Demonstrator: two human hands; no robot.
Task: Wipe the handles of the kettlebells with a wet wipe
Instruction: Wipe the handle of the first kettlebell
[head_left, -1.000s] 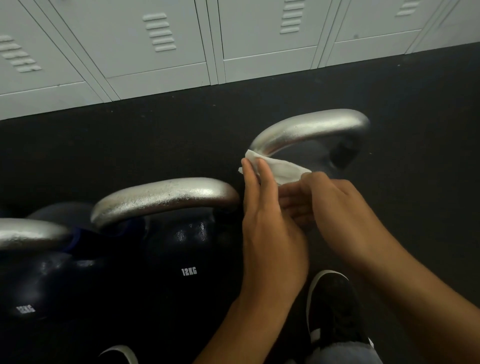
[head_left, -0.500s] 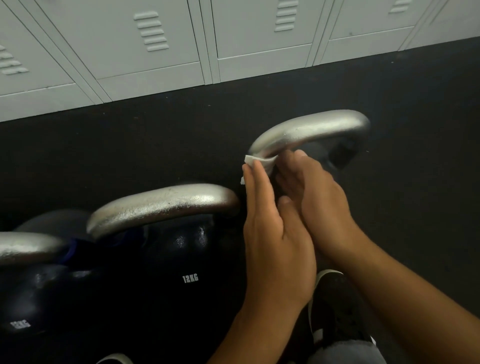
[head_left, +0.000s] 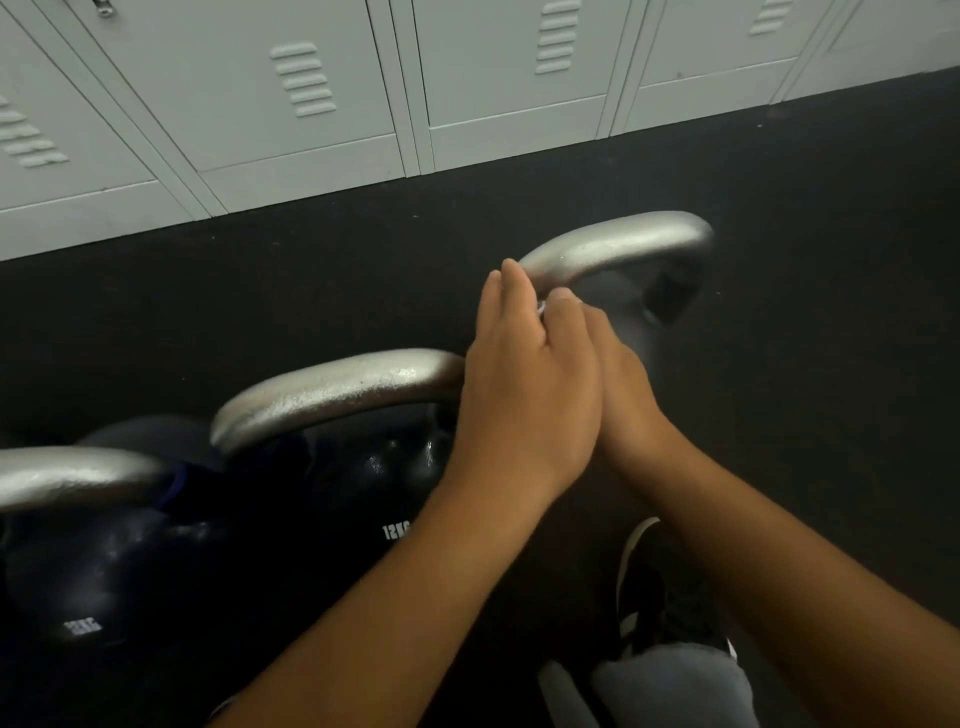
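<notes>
Pinching the wet wipe (head_left: 542, 307), barely showing, between left hand (head_left: 524, 384) and right hand (head_left: 613, 374) fingers at the rightmost kettlebell's handle (head_left: 618, 248) on the floor. Probably floppy, slick; wrapping around the bar.

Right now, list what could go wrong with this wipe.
1. Only a white sliver of the wipe shows between the hands, left and right; bunched so small, it may miss most of the far handle.
2. The middle handle sits against the left hand and may get knocked.
</notes>
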